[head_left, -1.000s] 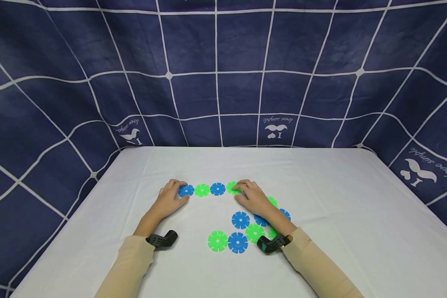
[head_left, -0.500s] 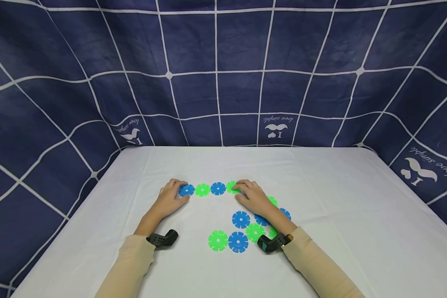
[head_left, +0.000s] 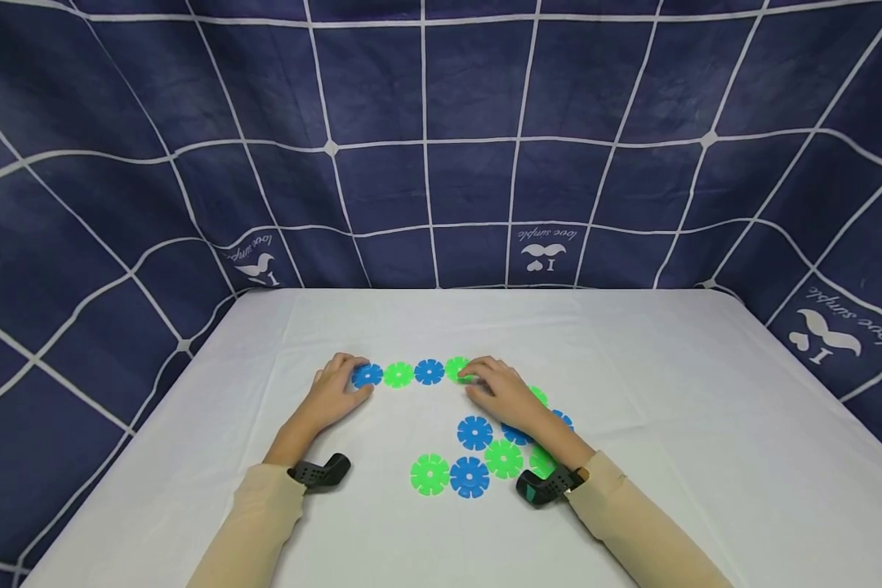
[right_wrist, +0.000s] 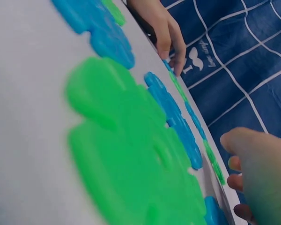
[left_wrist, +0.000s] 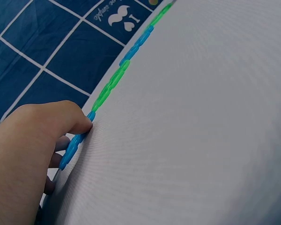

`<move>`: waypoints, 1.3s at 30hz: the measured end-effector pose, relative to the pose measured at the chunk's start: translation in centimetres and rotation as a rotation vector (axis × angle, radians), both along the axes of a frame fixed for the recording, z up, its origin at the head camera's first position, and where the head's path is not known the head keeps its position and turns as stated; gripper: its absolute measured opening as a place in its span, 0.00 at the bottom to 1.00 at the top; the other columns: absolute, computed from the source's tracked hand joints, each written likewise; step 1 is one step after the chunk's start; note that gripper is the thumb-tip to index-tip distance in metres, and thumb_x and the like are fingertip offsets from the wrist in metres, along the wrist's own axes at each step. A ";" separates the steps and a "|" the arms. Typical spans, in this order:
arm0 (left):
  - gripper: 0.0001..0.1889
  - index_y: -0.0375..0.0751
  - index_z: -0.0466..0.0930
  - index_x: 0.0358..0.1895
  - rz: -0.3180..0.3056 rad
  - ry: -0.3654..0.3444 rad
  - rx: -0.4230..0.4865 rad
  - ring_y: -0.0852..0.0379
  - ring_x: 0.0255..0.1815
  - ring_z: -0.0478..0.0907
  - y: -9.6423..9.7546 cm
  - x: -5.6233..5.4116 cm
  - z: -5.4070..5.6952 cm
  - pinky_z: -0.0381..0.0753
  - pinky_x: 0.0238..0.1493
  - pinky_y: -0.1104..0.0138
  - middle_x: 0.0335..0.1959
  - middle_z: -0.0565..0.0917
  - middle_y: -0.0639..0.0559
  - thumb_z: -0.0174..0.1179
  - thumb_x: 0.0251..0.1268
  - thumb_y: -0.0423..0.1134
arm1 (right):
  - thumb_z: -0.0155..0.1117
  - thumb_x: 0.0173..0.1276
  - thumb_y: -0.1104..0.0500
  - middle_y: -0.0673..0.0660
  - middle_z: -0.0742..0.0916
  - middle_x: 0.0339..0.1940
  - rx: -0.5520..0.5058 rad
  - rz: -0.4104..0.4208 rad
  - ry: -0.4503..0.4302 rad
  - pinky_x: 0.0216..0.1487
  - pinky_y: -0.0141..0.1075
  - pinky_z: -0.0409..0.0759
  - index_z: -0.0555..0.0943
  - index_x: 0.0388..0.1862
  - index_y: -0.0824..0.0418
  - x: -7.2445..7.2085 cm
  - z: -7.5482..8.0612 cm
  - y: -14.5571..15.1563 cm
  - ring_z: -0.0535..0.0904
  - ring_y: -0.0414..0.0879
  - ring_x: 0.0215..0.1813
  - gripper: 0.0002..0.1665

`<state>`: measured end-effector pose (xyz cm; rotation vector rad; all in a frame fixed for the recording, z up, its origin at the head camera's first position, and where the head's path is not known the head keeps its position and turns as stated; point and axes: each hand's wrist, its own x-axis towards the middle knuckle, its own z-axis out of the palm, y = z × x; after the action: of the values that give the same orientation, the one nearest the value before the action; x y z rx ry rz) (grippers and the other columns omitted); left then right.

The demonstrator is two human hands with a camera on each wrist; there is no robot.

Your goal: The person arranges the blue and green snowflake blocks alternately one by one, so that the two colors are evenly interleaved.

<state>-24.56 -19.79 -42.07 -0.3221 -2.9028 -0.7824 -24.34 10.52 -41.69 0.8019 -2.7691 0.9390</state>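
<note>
A row of flat, notched plastic snowflake discs lies across the white table. From left to right come a blue disc (head_left: 367, 376), a green disc (head_left: 398, 375), a second blue disc (head_left: 429, 371) and an end green disc (head_left: 456, 369). My left hand (head_left: 333, 390) holds the leftmost blue disc between thumb and fingers; the left wrist view shows the thumb (left_wrist: 79, 123) on its near side. At the other end, my right hand (head_left: 505, 394) has its loosely bent fingertips right at the end green disc. In the right wrist view its thumb (right_wrist: 234, 140) stands apart from that disc.
Nearer the body lie loose discs: a blue one (head_left: 474, 433), a green one (head_left: 503, 459), another blue (head_left: 469, 477) and another green (head_left: 429, 474). Several more are partly covered by my right forearm. A dark blue gridded curtain (head_left: 470, 180) rises behind the white tablecloth (head_left: 367, 523).
My right hand and wrist have shifted slightly to the right, uncovering more of the end green disc. My left hand and the rest of the row look the same.
</note>
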 end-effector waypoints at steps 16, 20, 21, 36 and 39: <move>0.28 0.38 0.68 0.59 -0.009 -0.014 0.004 0.44 0.59 0.65 0.0 0.2 -0.2 0.60 0.53 0.52 0.56 0.68 0.40 0.56 0.56 0.47 | 0.58 0.59 0.53 0.43 0.79 0.47 0.064 0.208 -0.044 0.52 0.42 0.63 0.77 0.46 0.43 2.2 0.1 1.4 0.71 0.39 0.52 0.15; 0.27 0.38 0.68 0.59 -0.006 0.003 -0.004 0.44 0.59 0.65 0.0 0.2 0.0 0.60 0.52 0.53 0.56 0.68 0.39 0.56 0.56 0.47 | 0.60 0.56 0.50 0.42 0.77 0.47 0.107 0.238 -0.054 0.53 0.42 0.61 0.77 0.46 0.41 2.1 0.2 1.3 0.68 0.40 0.53 0.16; 0.27 0.38 0.68 0.59 -0.003 0.004 -0.003 0.44 0.59 0.65 -0.1 0.2 0.0 0.60 0.53 0.53 0.56 0.68 0.39 0.56 0.56 0.47 | 0.60 0.56 0.49 0.42 0.76 0.48 0.117 0.246 -0.058 0.53 0.43 0.60 0.77 0.46 0.41 2.1 0.3 1.3 0.67 0.41 0.53 0.17; 0.28 0.38 0.68 0.59 -0.002 -0.005 -0.008 0.43 0.59 0.64 0.1 0.1 0.2 0.59 0.54 0.52 0.57 0.67 0.39 0.56 0.56 0.47 | 0.65 0.51 0.43 0.43 0.73 0.49 0.180 0.263 -0.111 0.55 0.44 0.58 0.74 0.44 0.40 1.9 0.7 1.4 0.65 0.43 0.56 0.20; 0.28 0.38 0.68 0.59 0.002 -0.006 -0.007 0.43 0.59 0.64 0.0 0.1 0.2 0.59 0.54 0.52 0.57 0.67 0.39 0.56 0.56 0.47 | 0.65 0.51 0.42 0.44 0.73 0.48 0.169 0.272 -0.110 0.55 0.45 0.58 0.74 0.41 0.40 1.9 0.8 1.3 0.65 0.42 0.55 0.17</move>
<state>-24.43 -19.76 -41.85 -0.3176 -2.9119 -0.7751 -22.41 11.81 -40.89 1.2143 -2.9152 0.8170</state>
